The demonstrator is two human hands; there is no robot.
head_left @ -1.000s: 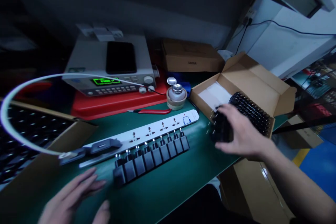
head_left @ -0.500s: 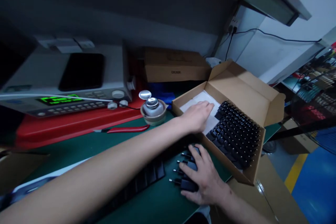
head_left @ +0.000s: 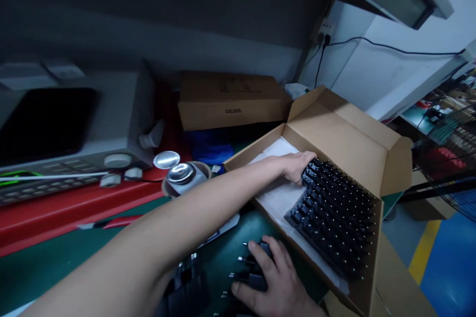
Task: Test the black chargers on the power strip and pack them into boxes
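My left hand (head_left: 297,166) reaches into an open cardboard box (head_left: 273,225). Its fingers are closed at the near end of the rows, on a black plug adapter (head_left: 309,174); the fingertips are partly hidden. Tightly packed black plug adapters (head_left: 334,213) fill the right part of the box with their metal pins upward. White lining (head_left: 277,198) shows at its left. Lower down, my right hand (head_left: 277,272) curls round a row of black plug adapters (head_left: 255,280) on the green mat, thumb and fingers on them, pins pointing left.
More black adapters (head_left: 188,285) lie under my left forearm. A round metal-topped container (head_left: 181,173), red-handled pliers (head_left: 121,222) and a bench instrument (head_left: 119,124) are on the left. A closed carton (head_left: 230,101) stands behind. A shelf edge (head_left: 420,10) hangs above right.
My left hand has moved right, from over the white lining to the end of the adapter rows. My right hand stays on the loose adapters. The view has shifted to the right.
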